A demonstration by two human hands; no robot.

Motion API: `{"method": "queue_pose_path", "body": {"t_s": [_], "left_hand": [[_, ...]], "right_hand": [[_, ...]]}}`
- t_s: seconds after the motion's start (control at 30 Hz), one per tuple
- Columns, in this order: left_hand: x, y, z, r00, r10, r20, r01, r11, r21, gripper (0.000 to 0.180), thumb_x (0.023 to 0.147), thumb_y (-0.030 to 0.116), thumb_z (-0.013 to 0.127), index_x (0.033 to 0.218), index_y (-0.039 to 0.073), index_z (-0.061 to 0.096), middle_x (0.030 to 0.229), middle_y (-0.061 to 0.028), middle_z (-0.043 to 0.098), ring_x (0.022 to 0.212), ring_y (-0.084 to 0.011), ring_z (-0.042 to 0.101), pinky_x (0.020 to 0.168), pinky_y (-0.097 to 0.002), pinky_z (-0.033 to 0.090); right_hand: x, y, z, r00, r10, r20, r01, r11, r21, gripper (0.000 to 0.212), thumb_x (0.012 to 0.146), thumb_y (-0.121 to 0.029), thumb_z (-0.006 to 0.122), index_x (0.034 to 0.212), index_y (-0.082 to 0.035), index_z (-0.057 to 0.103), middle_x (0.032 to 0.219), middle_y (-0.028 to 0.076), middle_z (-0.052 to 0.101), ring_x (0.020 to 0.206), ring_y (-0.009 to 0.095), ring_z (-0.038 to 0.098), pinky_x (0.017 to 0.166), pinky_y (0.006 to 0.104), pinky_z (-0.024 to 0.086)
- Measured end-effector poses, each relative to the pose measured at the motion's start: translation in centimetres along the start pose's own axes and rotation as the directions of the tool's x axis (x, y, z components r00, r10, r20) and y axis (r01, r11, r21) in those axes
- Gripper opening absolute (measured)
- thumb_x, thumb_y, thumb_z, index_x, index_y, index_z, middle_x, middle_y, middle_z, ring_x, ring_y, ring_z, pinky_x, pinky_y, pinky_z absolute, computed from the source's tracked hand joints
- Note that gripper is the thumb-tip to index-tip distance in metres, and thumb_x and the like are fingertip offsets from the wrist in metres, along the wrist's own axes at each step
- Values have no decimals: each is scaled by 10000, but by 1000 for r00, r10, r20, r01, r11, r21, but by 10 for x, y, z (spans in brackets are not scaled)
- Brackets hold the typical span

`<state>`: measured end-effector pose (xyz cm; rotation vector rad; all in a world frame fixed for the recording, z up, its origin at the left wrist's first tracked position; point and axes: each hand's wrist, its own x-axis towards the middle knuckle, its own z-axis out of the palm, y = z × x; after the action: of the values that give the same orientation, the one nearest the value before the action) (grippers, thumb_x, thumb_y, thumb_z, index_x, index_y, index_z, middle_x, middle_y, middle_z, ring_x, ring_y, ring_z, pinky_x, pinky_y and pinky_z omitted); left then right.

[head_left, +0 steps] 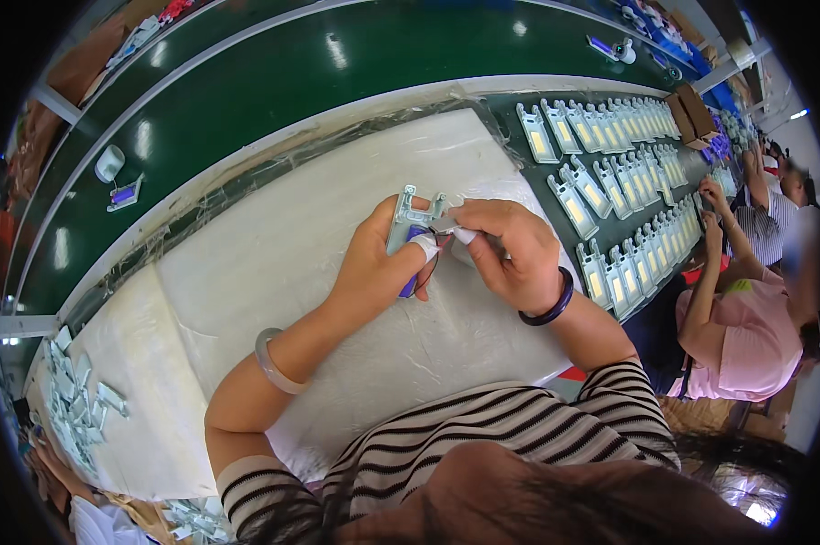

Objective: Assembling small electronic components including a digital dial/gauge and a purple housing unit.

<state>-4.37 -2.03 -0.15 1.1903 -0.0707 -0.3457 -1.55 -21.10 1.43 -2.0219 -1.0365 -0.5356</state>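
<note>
My left hand is closed around a pale green plastic housing, held above the white-covered table. A purple cylindrical battery lies against the housing, partly hidden by my thumb. My right hand pinches a small flat grey piece at the housing's right edge. Thin dark and red wires run between my two hands. White covers wrap my left thumb and a right fingertip. The exact contact between the grey piece and the housing is too small to tell.
Rows of pale green housings with yellow panels stand at right, near a cardboard box. Loose pale green parts pile at left. Beyond the white table runs a green conveyor. A person in pink works at right.
</note>
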Motion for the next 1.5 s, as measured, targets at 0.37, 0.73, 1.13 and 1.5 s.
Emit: {"method": "queue_pose_path", "body": {"t_s": [0.37,0.73,1.13,1.5], "left_hand": [[-5,1,3,995,91,-29,-87,990,109,384,822,40,539,1198,32,461,862,-41,567,670,-78,531,512,-243,491],[-6,0,5,989,145,10,-145,980,136,370,826,42,546,1185,37,459,895,-33,597,714,-75,542,531,-226,470],[-8,-3,6,974,228,-4,-220,941,259,403,768,69,601,1145,7,473,896,-71,580,795,-117,527,724,-269,454],[-8,-3,8,964,266,1,-253,916,311,385,761,71,597,1125,13,485,888,-75,582,786,-132,535,716,-276,455]], "right_hand": [[3,0,-1,993,-121,8,121,993,-14,312,665,45,690,962,-39,642,913,120,637,826,300,625,732,370,514],[2,-6,1,999,-34,20,34,999,13,283,720,145,628,961,-1,617,955,132,653,941,312,644,821,361,521],[-1,-1,5,999,-44,-8,45,997,69,280,687,64,686,944,-42,654,930,107,618,844,251,608,726,328,495],[0,-2,3,998,-55,31,53,997,54,255,731,110,664,952,-14,639,942,136,604,871,264,619,756,316,507]]}}
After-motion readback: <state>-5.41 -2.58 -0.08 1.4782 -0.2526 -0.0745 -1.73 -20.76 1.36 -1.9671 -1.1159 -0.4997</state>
